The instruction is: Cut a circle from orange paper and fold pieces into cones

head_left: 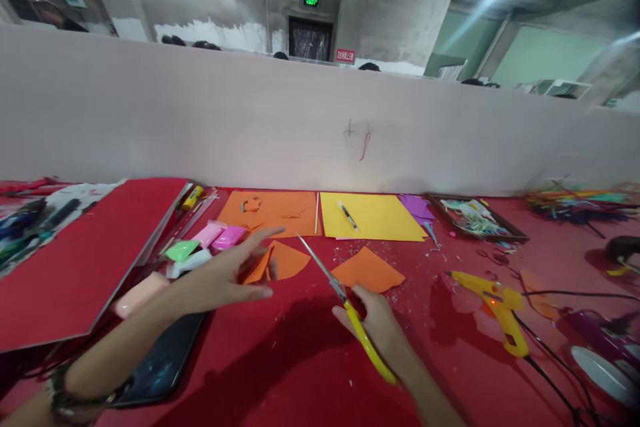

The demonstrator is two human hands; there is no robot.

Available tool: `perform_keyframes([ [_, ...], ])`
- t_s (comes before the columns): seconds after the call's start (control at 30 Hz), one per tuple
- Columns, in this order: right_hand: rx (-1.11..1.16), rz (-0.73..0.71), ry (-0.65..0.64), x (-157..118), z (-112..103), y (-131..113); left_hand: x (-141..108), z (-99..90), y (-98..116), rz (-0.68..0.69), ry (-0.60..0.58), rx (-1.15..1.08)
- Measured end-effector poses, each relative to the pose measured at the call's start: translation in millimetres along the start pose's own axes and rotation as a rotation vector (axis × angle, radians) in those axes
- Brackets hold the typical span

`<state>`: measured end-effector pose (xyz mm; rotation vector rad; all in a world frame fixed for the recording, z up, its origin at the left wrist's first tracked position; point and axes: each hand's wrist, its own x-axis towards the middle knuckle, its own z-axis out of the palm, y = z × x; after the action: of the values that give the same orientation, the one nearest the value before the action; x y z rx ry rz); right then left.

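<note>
My left hand point(245, 267) has its fingers apart, thumb stretched out below, over a folded orange paper piece point(290, 260). Part of that paper is hidden behind the fingers, and I cannot tell whether they touch it. A pair of scissors point(367, 340) with long yellow handles is in my right hand point(377, 320), its blades pointing up and left. Just beyond the blades lies a second orange paper piece point(369, 270) with a pointed top and curved lower edge.
Behind lie orange sheets point(300, 210) and yellow sheets point(385, 213) with a pen point(349, 215). At right are a yellow glue gun point(495, 303) with a cord and a tray point(515, 237). Clay packs point(227, 237), a phone point(165, 367) and a red board point(90, 260) sit at left.
</note>
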<state>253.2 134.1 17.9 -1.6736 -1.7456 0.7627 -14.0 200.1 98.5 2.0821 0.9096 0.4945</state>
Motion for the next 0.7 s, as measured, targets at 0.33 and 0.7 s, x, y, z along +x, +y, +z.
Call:
perform_keyframes([
  [0.33,-0.415,0.060,0.074,3,-1,2,3,20.5,10,-0.041,0.023,-0.175],
  [0.7,-0.741,-0.004,0.019,-2,-5,-26,9,54.1,12,0.071,-0.037,-0.312],
])
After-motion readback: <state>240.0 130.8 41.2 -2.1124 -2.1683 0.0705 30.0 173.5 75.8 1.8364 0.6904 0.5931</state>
